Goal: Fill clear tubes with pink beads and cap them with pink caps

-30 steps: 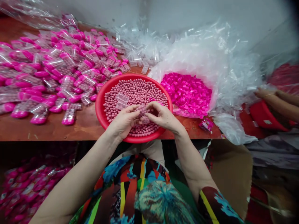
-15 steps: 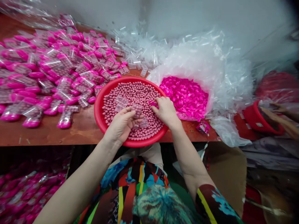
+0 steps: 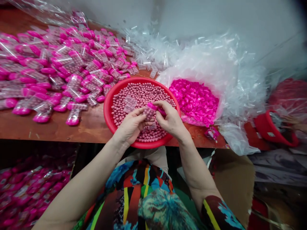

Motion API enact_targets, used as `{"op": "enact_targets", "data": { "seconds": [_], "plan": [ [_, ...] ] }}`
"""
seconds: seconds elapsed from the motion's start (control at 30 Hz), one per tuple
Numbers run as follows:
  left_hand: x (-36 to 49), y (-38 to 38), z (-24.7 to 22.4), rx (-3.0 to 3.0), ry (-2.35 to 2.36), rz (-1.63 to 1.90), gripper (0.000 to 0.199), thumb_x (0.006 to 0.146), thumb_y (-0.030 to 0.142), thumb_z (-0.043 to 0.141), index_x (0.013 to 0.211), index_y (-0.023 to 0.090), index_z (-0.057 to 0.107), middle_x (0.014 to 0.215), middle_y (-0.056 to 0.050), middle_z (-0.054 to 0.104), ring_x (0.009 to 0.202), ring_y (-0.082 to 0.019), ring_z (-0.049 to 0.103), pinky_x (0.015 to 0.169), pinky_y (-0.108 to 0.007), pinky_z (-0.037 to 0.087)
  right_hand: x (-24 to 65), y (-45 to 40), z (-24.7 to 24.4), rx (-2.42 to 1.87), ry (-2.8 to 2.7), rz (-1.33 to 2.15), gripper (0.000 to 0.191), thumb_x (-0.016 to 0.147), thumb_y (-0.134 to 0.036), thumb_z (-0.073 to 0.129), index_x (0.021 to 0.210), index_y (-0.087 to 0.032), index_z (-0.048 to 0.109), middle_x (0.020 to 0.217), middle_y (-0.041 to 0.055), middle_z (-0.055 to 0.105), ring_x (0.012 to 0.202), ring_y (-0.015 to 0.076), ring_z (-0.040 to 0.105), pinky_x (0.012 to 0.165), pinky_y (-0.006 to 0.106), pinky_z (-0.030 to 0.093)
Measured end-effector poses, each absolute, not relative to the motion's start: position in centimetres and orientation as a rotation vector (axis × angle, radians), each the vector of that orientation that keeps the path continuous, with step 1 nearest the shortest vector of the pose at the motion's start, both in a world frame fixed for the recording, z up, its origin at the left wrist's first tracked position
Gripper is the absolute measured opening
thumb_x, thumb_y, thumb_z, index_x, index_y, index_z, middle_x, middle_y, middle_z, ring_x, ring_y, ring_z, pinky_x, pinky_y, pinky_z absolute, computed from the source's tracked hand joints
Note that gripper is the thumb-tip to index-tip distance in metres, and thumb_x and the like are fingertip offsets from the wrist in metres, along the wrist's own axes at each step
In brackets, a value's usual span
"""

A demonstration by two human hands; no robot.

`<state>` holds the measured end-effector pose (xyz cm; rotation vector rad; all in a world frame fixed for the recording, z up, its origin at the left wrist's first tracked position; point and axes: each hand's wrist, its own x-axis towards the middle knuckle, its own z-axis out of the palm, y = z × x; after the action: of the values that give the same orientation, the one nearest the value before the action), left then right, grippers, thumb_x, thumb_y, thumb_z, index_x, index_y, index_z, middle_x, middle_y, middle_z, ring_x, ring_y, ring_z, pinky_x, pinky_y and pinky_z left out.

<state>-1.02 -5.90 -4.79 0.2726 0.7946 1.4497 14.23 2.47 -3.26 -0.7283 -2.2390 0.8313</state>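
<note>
Over a red basin (image 3: pixel 109 116) of pink beads (image 3: pixel 134 91), my left hand (image 3: pixel 129 127) grips a small clear container (image 3: pixel 149 113) filled with beads. A bright pink cap (image 3: pixel 151 106) sits at the container's top end. My right hand (image 3: pixel 171 121) meets it there, fingers bent, holding another pink cap (image 3: pixel 161 111) between thumb and fingers. Whether the first cap is fully seated I cannot tell. Another clear container (image 3: pixel 130 103) lies on the beads left of my hands; one more is partly hidden below them.
Capped bead containers (image 3: pixel 72 57) are heaped on the left of the wooden table (image 3: pixel 91 127). Loose pink caps (image 3: pixel 195 100) fill a plastic bag (image 3: pixel 199 64) on the right, with clear empties behind. At far right, a person's hand (image 3: pixel 296 123) reaches into a red bucket (image 3: pixel 266 127).
My right hand has brought pink caps leftward from the basin's right side to the container. A cap now sits on the container's end. The view has shifted slightly.
</note>
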Motion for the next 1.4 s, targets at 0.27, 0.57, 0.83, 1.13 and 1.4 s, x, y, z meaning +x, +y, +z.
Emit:
{"op": "enact_targets", "data": {
  "seconds": [0.27,0.57,0.83,1.13,1.4],
  "plan": [
    [-0.9,-6.2,-5.4,0.311,0.770,1.486,0.027,0.080,0.016,0.085,0.105,0.013,0.075,0.094,-0.004,0.073,0.073,-0.011,0.067,0.067,-0.023,0.058,13.7,1.9,-4.8,-0.927,-1.774,1.150,0.022,0.094,-0.043,0.071,0.100,-0.022,0.072,0.099,0.0040,0.077,0.095,0.0195,0.072,0.090,0.035,0.061],
    [-0.9,-6.3,-5.5,0.314,0.797,1.486,0.028,0.079,0.020,0.088,0.104,0.014,0.076,0.096,-0.004,0.073,0.074,-0.011,0.065,0.067,-0.021,0.055,13.4,0.8,-4.7,-0.824,-1.912,0.877,0.018,0.101,-0.033,0.063,0.108,-0.026,0.078,0.103,0.0050,0.076,0.100,0.0212,0.070,0.094,0.041,0.060],
    [-0.3,-6.4,-5.1,0.340,0.867,1.559,0.021,0.077,0.022,0.090,0.094,0.015,0.078,0.091,-0.001,0.072,0.067,-0.007,0.061,0.064,-0.017,0.053,13.7,0.3,-4.7,-0.671,-2.162,0.651,0.026,0.107,-0.033,0.050,0.113,-0.026,0.075,0.101,0.0089,0.074,0.098,0.0240,0.069,0.090,0.043,0.060],
    [-0.2,-7.1,-4.4,0.511,0.900,1.407,0.033,0.071,0.034,0.094,0.094,0.015,0.080,0.072,-0.002,0.068,0.061,-0.011,0.058,0.057,-0.022,0.045,12.8,1.8,-2.8,-0.723,-1.901,0.987,0.062,0.106,-0.072,0.031,0.112,-0.028,0.074,0.087,0.0055,0.068,0.080,0.0203,0.066,0.078,0.037,0.056],
    [-0.3,-7.2,-4.7,0.712,0.960,1.344,0.032,0.076,0.039,0.089,0.089,0.013,0.077,0.059,0.001,0.056,0.052,-0.009,0.048,0.050,-0.022,0.036,9.6,2.1,-4.3,-0.758,-1.689,1.710,0.086,0.096,-0.089,0.025,0.141,-0.023,0.057,0.089,0.0051,0.069,0.080,0.0193,0.068,0.071,0.032,0.060]
  ]
}}
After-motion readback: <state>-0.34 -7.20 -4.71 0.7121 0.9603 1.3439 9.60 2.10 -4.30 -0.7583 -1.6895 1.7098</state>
